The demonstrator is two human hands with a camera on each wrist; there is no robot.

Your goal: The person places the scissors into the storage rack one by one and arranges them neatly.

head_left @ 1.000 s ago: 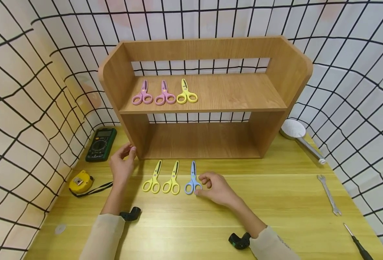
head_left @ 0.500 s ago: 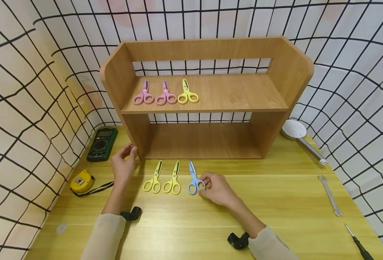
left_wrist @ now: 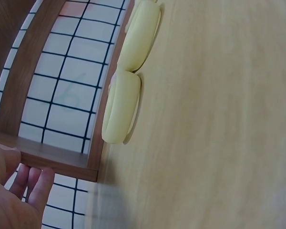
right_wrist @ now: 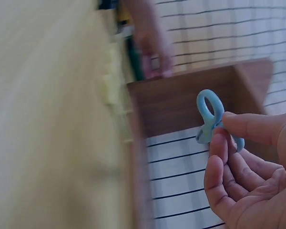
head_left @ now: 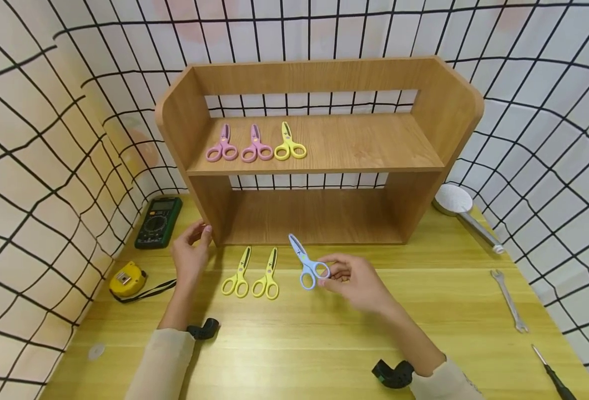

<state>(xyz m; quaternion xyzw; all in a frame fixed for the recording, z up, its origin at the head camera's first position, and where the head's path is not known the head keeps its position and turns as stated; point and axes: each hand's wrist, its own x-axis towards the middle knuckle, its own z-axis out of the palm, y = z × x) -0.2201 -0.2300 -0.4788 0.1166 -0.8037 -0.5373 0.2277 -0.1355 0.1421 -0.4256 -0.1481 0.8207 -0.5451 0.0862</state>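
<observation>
My right hand [head_left: 341,275] pinches the handle of a blue pair of scissors [head_left: 306,265] and holds it lifted just above the table, blades pointing toward the wooden shelf [head_left: 319,161]. In the right wrist view the blue scissors [right_wrist: 209,114] sit between thumb and fingers. Two yellow scissors [head_left: 253,275] lie side by side on the table; their handles [left_wrist: 126,95] show in the left wrist view. My left hand [head_left: 191,250] rests by the shelf's lower left corner, fingers relaxed, holding nothing. Two pink scissors [head_left: 239,145] and one yellow pair [head_left: 289,144] lie on the upper shelf.
A green multimeter [head_left: 158,222] and a yellow tape measure [head_left: 126,279] lie at the left. At the right are a shower head [head_left: 459,206], a wrench [head_left: 509,300] and a screwdriver [head_left: 554,378]. A gridded backdrop surrounds the wooden table [head_left: 299,355].
My right hand closed on the blue scissors' handle and lifted them off the table, moving slightly right and up. The left hand and the yellow scissors stayed put.
</observation>
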